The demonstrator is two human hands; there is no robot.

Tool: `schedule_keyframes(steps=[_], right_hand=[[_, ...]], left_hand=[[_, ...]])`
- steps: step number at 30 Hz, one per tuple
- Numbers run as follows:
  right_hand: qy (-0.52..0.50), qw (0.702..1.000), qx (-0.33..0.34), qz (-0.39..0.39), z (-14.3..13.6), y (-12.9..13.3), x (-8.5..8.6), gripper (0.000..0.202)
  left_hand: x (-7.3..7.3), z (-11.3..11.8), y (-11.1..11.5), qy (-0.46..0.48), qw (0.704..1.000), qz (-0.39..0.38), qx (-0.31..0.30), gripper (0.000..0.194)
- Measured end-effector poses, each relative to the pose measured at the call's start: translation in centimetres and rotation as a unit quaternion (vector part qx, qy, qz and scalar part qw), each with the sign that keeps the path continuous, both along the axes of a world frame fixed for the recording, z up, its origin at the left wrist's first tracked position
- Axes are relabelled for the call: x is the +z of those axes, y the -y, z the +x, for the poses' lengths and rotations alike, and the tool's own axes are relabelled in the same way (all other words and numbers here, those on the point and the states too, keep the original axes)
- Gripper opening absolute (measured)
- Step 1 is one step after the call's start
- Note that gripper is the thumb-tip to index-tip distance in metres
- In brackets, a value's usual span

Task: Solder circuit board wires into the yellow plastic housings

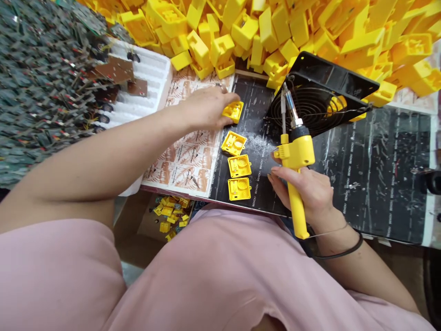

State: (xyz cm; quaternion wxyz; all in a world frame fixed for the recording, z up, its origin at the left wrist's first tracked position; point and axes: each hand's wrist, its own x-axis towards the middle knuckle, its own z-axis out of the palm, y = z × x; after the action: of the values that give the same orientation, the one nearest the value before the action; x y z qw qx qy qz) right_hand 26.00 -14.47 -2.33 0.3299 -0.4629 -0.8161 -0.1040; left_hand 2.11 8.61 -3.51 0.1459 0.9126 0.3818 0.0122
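Observation:
In my right hand [312, 193] is a yellow soldering gun [296, 184], its metal tip pointing away from me toward a black fan. My left hand [210, 106] reaches across the bench with its fingers closed on a small yellow plastic housing [233, 111]. Below that piece, three more yellow housings lie in a column on the black mat: one slightly turned [234, 143], a middle one [239, 166] and a nearest one [239, 189]. Their open sides face up, showing a round grille of holes.
A black fan [306, 105] with a wire guard stands behind the soldering gun. Yellow housings [241, 32] are heaped along the back. On the left, many circuit boards [44, 92] pile up beside a white foam tray [151, 69]. A cardboard box [138, 220] with yellow pieces sits below the bench edge.

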Motion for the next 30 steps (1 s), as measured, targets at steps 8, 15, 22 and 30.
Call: schedule_keyframes(steps=[8, 15, 22, 30], right_hand=[[-0.003, 1.000, 0.004, -0.002, -0.1, 0.4, -0.3, 0.023], [-0.010, 0.998, 0.023, -0.056, -0.1, 1.3, -0.5, 0.031], [-0.102, 0.972, 0.079, -0.195, -1.4, 1.4, -2.2, 0.056], [-0.095, 0.984, 0.076, -0.131, -2.6, 1.4, -2.3, 0.053]], left_hand=[[2.7, 1.7, -0.9, 0.002, 0.986, -0.143, -0.091, 0.030], [2.5, -0.9, 2.3, 0.043, 0.995, -0.088, -0.022, 0.061], [1.5, -1.5, 5.0, -0.003, 0.999, -0.047, 0.025, 0.062], [-1.0, 0.5, 8.6, 0.182, 0.974, -0.087, 0.104, 0.059]])
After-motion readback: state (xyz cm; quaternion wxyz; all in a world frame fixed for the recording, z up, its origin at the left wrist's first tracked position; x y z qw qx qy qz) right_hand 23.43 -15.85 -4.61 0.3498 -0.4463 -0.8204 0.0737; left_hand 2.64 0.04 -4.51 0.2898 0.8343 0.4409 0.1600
